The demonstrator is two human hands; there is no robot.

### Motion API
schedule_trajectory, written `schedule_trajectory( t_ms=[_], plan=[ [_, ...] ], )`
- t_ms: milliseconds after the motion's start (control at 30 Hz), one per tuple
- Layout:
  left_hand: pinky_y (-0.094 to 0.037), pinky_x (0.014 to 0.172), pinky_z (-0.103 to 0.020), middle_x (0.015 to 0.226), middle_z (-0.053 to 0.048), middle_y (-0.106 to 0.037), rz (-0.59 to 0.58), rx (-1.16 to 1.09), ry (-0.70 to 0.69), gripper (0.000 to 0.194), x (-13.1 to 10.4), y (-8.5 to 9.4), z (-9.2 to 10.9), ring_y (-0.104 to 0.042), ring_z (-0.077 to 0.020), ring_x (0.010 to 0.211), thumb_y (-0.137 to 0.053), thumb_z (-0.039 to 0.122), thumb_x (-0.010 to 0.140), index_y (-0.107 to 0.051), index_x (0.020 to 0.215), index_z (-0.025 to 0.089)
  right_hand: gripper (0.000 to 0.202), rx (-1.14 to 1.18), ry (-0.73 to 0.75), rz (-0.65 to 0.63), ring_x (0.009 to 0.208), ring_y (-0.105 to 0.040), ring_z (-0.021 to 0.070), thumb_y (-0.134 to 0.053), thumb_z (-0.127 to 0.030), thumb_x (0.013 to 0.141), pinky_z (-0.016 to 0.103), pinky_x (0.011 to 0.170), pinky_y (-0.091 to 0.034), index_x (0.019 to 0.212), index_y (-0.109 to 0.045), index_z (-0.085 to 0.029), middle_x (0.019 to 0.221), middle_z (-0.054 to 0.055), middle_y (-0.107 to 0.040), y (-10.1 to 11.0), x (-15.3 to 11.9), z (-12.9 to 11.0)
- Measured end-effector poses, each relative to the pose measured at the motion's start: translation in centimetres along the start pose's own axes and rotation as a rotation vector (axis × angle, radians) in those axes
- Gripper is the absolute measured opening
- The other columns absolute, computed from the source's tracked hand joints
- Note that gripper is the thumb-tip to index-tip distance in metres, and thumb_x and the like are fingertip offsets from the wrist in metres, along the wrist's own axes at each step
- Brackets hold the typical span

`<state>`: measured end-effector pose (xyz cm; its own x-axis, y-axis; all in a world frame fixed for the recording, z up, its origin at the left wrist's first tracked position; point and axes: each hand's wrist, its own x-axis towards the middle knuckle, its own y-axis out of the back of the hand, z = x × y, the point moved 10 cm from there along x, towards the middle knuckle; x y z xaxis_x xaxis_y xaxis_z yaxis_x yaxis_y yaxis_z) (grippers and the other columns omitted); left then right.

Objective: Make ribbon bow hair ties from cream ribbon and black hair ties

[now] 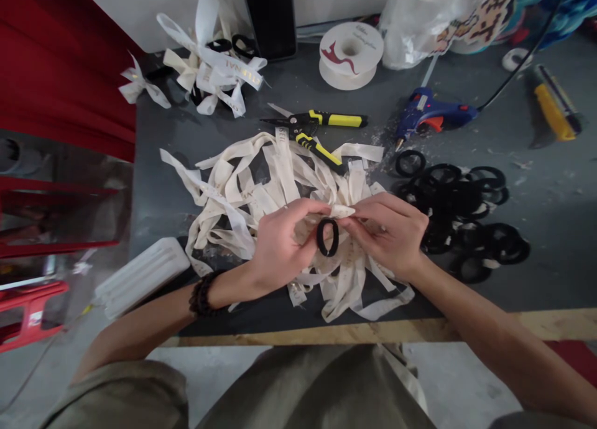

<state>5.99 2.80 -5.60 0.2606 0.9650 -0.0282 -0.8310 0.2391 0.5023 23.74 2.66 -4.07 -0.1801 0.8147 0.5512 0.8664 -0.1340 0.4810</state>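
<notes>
Both hands meet over a heap of cream ribbon strips (247, 199), some with printed lettering. My left hand (284, 242) is closed, pinching a cream ribbon (342, 211) by its left part. From the same fingers hangs a black hair tie (328, 237), its loop facing me. My right hand (389, 233) pinches the ribbon's other side between thumb and fingers. How the ribbon joins the hair tie is hidden by the fingertips. Right of my right hand lies a pile of black hair ties (454, 196), several with small white bits on them.
Yellow-and-black scissors (321, 127) lie behind the heap. A blue glue gun (426, 115) with a cord points toward the hair ties. A ribbon spool (351, 56), a yellow cutter (555, 106), finished-looking bows (214, 74) and a white power strip (144, 273) stand around the table.
</notes>
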Motion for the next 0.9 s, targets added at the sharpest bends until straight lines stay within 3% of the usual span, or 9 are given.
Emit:
schedule_trajectory(
  t_ms=[233, 367, 500, 633, 733, 900],
  plan=[
    [-0.057, 0.087, -0.032, 0.098, -0.003, -0.081, 0.012, 0.006, -0.050, 0.015, -0.1, 0.4, 0.7, -0.075, -0.0200, 0.088, -0.084, 0.029, 0.094, -0.075, 0.106, 0.024, 0.013, 0.040, -0.076, 0.002, 0.074, -0.072, 0.0196, -0.081, -0.039, 0.100, 0.036, 0.072, -0.059, 0.108, -0.084, -0.028, 0.090, 0.003, -0.083, 0.2, 0.2, 0.6],
    [-0.059, 0.085, -0.032, 0.103, -0.004, -0.079, 0.013, -0.243, 0.053, 0.029, -0.1, 0.5, -0.2, -0.074, -0.0210, 0.093, -0.092, 0.034, 0.087, -0.074, 0.108, 0.024, 0.019, 0.051, -0.132, -0.001, 0.084, -0.075, 0.0215, -0.067, -0.035, 0.108, 0.037, 0.077, -0.060, 0.110, -0.085, -0.028, 0.093, 0.004, -0.083, 0.2, 0.2, 1.3],
    [-0.056, 0.073, -0.026, 0.088, 0.002, -0.074, 0.010, -0.545, 0.198, 0.051, 0.2, 0.1, -1.7, -0.072, -0.0173, 0.083, -0.100, 0.033, 0.077, -0.068, 0.116, 0.026, 0.039, 0.142, -0.204, -0.043, 0.091, -0.076, 0.0241, -0.053, -0.050, 0.114, 0.041, 0.083, -0.058, 0.116, -0.086, -0.028, 0.097, 0.006, -0.083, -0.2, -0.1, 2.2],
    [-0.054, 0.072, -0.024, 0.085, 0.001, -0.073, 0.037, -0.619, 0.235, 0.045, 0.5, 0.0, -2.6, -0.069, -0.0152, 0.081, -0.099, 0.035, 0.078, -0.068, 0.109, 0.024, 0.054, 0.239, -0.225, -0.109, 0.091, -0.079, 0.0246, -0.044, -0.063, 0.114, 0.046, 0.092, -0.054, 0.125, -0.084, -0.029, 0.100, 0.005, -0.086, -0.7, -0.4, 2.7],
    [-0.054, 0.075, -0.024, 0.091, -0.001, -0.073, 0.051, -0.614, 0.256, 0.036, 0.6, -0.2, -3.3, -0.068, -0.0141, 0.084, -0.096, 0.036, 0.082, -0.072, 0.105, 0.023, 0.050, 0.240, -0.185, -0.154, 0.092, -0.080, 0.0252, -0.051, -0.063, 0.112, 0.046, 0.093, -0.055, 0.127, -0.082, -0.027, 0.104, 0.006, -0.087, -0.9, -0.2, 2.2],
    [-0.052, 0.072, -0.023, 0.084, 0.002, -0.071, -0.013, -0.611, 0.297, 0.040, 0.6, -1.0, -3.4, -0.068, -0.0136, 0.079, -0.095, 0.029, 0.080, -0.068, 0.109, 0.022, 0.025, 0.161, -0.117, -0.167, 0.089, -0.080, 0.0232, -0.073, -0.046, 0.104, 0.042, 0.087, -0.057, 0.115, -0.081, -0.026, 0.104, 0.004, -0.088, -1.1, 0.3, 1.3]
  ],
)
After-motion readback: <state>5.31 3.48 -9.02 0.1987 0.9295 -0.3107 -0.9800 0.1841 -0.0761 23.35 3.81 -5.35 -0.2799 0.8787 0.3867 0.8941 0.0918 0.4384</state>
